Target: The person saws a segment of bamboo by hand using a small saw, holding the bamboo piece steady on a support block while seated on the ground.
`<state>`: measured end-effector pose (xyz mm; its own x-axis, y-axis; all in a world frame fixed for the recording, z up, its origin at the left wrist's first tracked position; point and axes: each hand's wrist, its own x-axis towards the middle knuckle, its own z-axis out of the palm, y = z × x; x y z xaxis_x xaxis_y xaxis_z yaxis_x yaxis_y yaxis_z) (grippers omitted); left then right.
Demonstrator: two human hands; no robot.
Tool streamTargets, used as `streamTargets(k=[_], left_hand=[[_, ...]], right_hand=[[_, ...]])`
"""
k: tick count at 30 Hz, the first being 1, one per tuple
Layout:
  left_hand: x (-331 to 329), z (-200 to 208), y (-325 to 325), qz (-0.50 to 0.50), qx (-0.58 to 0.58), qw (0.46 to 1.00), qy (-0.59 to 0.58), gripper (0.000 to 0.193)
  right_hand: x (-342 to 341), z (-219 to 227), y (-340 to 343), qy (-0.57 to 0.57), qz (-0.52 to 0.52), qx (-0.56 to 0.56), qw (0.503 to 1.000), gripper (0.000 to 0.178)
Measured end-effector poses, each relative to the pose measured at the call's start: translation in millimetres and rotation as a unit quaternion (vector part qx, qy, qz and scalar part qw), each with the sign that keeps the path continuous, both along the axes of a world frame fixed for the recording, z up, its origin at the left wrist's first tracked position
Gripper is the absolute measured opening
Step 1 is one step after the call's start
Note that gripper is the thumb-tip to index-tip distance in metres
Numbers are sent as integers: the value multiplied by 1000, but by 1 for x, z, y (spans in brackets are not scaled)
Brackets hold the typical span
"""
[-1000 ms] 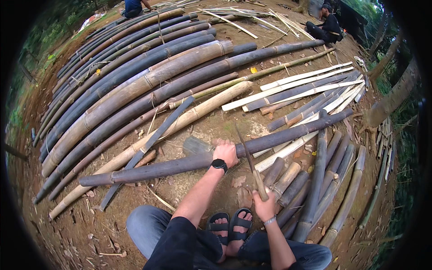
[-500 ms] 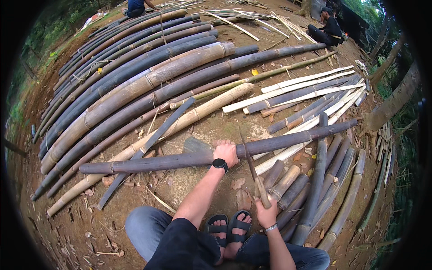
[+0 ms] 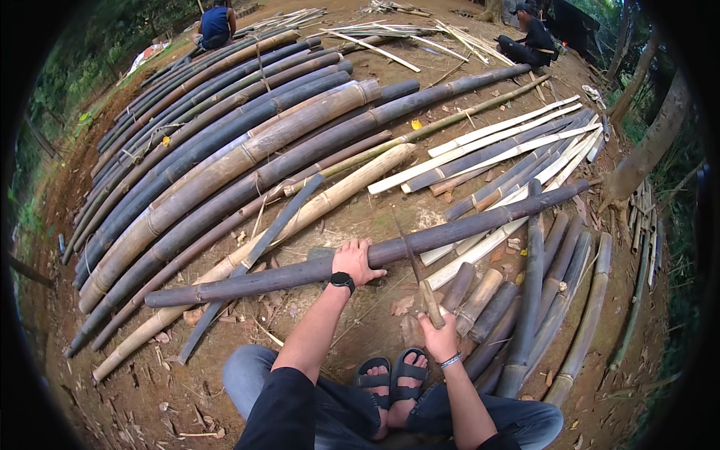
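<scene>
A dark bamboo pole [image 3: 247,283] lies slantwise in front of me, its left part crossing a split bamboo strip [image 3: 225,289] and a pale pole. My left hand [image 3: 355,262] is laid over the dark pole, fingers over its far side and thumb out along the near side. In my right hand [image 3: 437,335] is the wooden handle of a machete [image 3: 430,300]. Its long, narrow blade shows nearly edge-on and crosses the pole just right of my left hand. Whether the blade's edge bites into the bamboo, I cannot tell.
Long bamboo poles [image 3: 225,161] lie side by side at the left. Pale split strips [image 3: 480,146] spread at the right, with short bamboo lengths [image 3: 480,300] below them. A tree trunk [image 3: 649,154] stands at the right. Two people sit farther back, one [image 3: 216,26] left, one [image 3: 531,41] right.
The dark pole's right end has swung up and away, its left end nearer me. My left hand has shifted left, its thumb now stretched out. My right hand has moved slightly away from me.
</scene>
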<state>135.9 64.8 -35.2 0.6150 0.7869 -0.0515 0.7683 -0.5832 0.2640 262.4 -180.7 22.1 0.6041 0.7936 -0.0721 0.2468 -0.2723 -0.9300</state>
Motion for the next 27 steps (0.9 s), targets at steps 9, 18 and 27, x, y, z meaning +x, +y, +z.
streamTargets(k=[9,18,27], left_hand=[[43,19,-6,-21,38,994,104,85],[52,19,-2,-25,-54,995,77,52],[52,14,4,-15,-82,993,80,58]], right_hand=[[3,-7,-22,40,14,-22,999,16],[-30,1,-39,-27,-13,11,1000,12],[-16,5,-40,-80,-6,29,996,18]])
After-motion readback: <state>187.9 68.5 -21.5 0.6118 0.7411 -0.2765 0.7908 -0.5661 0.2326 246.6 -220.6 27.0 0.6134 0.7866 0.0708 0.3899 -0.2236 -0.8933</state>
